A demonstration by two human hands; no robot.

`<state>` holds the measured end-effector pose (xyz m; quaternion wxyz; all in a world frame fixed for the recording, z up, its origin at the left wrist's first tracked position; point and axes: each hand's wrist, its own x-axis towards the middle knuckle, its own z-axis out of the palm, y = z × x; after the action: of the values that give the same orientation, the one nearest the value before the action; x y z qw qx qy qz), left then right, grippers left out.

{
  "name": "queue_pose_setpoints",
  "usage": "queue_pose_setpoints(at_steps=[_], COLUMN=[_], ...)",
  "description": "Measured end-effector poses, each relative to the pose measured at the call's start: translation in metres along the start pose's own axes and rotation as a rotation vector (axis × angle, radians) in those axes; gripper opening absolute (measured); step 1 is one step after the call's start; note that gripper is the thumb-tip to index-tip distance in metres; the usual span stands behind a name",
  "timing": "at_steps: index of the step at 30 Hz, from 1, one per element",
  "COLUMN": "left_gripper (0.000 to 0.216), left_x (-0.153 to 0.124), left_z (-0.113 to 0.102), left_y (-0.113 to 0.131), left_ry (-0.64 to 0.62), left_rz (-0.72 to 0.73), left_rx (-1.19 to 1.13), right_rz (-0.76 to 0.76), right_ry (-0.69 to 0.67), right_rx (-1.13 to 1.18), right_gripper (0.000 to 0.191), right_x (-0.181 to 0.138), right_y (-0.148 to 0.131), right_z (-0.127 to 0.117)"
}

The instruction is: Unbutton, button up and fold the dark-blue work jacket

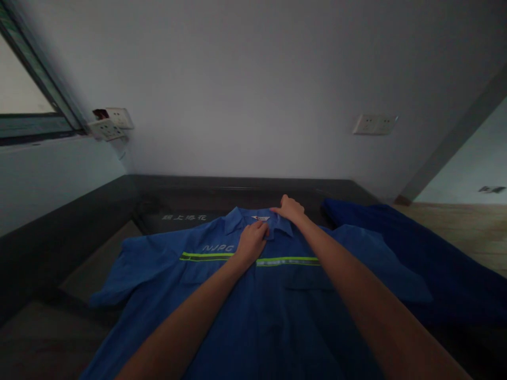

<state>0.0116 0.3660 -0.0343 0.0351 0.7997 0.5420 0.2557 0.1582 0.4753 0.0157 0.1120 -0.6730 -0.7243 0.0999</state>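
A blue work shirt (158,285) with a yellow-green and silver stripe across the chest lies spread out, front side up, its collar at the far end. White letters show on the chest beside my left forearm. My left hand (252,241) is closed at the front of the collar opening, its fingers curled on the cloth just below the white neck label (260,218). At the collar's right side, my right hand (290,208) has its fingers folded and its thumb against the collar edge. The lower shirt is partly hidden by my forearms.
A dark countertop (178,198) with a raised back edge lies under the shirt. Darker blue cloth (428,253) is at the right. Wall sockets (375,124) sit on the white wall, with more sockets (106,128) near the window frame (35,63) at left.
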Motion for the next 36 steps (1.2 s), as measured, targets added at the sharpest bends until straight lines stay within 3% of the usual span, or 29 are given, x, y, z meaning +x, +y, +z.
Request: queue_pose_setpoints(at_steps=[3,8,18,21,26,29,32,36], left_gripper=[0.017,0.018,0.022,0.021,0.024,0.029,0.034,0.026], left_x=[0.0,0.0,-0.001,0.0,0.01,0.017,0.02,0.015], left_z=[-0.002,-0.003,-0.002,-0.004,-0.013,-0.02,-0.028,-0.038], left_y=[0.002,0.001,0.0,-0.002,-0.016,-0.03,-0.041,-0.045], left_ry=[-0.035,-0.05,-0.1,-0.117,-0.272,-0.267,-0.244,-0.257], left_rz=[-0.015,-0.048,-0.047,-0.065,-0.082,-0.069,-0.094,-0.164], left_rx=[0.043,0.068,0.025,0.005,-0.112,-0.234,-0.151,0.04], right_rz=[0.0,0.023,-0.066,-0.104,-0.199,-0.253,-0.323,-0.419], right_ry=[-0.031,-0.036,-0.019,0.009,0.114,0.218,0.284,0.263], right_rx=[-0.04,-0.053,-0.091,-0.127,-0.159,-0.144,-0.119,-0.115], right_gripper=[0.052,0.029,0.014,0.013,0.018,0.025,0.029,0.03], right_x=[0.013,0.029,0.039,0.035,0.02,0.008,-0.01,-0.04], right_y=[-0.006,0.003,0.018,0.017,0.015,0.008,-0.002,-0.006], right_z=[0.004,0.007,0.017,0.021,0.025,0.021,0.017,0.029])
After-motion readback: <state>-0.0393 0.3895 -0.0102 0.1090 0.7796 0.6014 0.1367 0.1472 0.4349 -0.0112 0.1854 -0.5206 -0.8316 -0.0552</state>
